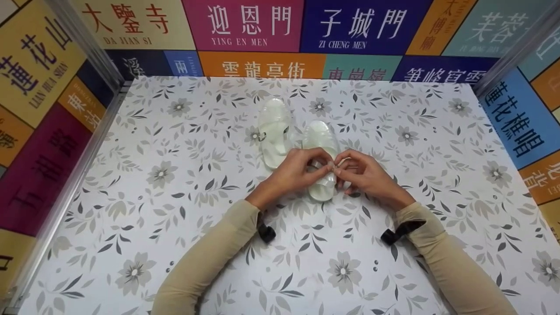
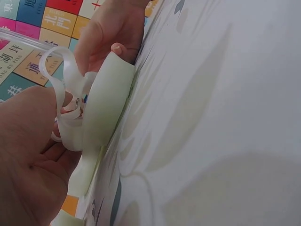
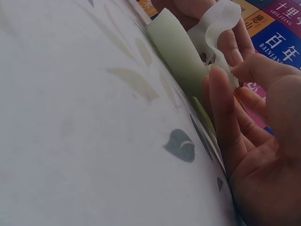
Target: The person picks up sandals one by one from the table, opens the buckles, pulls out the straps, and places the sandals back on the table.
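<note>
While left grip [image 1: 305, 168] pinches 1 sandal's [image 1: 319, 136] strap [image 3: 221, 21], right grip [image 1: 362, 173] does too.

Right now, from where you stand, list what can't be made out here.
Head view: the pinched end of the strap, hidden by the fingers of the left grip and right grip.
Head view: part of the nearer sandal, behind the left grip.
Head view: the upper ends of the sleeves, cut off by the bottom edge.
Right wrist view: the rest of the left grip, cut off by the top edge.
</note>
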The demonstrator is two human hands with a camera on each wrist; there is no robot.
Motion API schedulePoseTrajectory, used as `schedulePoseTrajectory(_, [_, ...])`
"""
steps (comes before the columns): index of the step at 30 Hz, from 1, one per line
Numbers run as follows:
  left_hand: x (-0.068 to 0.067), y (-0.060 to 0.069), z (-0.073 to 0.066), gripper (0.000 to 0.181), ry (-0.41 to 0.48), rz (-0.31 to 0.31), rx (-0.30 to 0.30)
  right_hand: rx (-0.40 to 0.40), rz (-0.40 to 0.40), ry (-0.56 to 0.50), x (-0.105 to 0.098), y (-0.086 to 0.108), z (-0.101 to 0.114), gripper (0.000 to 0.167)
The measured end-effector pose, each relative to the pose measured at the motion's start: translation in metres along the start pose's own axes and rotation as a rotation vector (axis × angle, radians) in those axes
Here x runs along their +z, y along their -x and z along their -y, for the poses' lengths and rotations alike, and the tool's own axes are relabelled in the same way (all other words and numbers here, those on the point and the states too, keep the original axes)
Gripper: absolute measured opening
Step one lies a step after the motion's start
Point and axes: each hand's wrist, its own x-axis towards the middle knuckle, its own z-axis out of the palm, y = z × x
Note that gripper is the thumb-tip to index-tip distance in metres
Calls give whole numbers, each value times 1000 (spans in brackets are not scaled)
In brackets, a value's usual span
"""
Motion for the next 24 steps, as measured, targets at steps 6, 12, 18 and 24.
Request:
schedulePoseTrajectory(6, [-1,0,3,14,17,-12,6,0,-9,26,-1,-2,-3,32])
schedulePoseTrajectory(12, [-2,0,2,14,42,-21,-1,-7,-15,49,-1,-3,-4,31])
schedulePoseTrajectory(18, [-2,0,-1,11,46,-17,-12,8,-40,44,0,-1,-4,35])
schedulePoseTrajectory(24, [-3,0,-1,12,41,-2,-12,38,-61,-24,0,-1,-4,36])
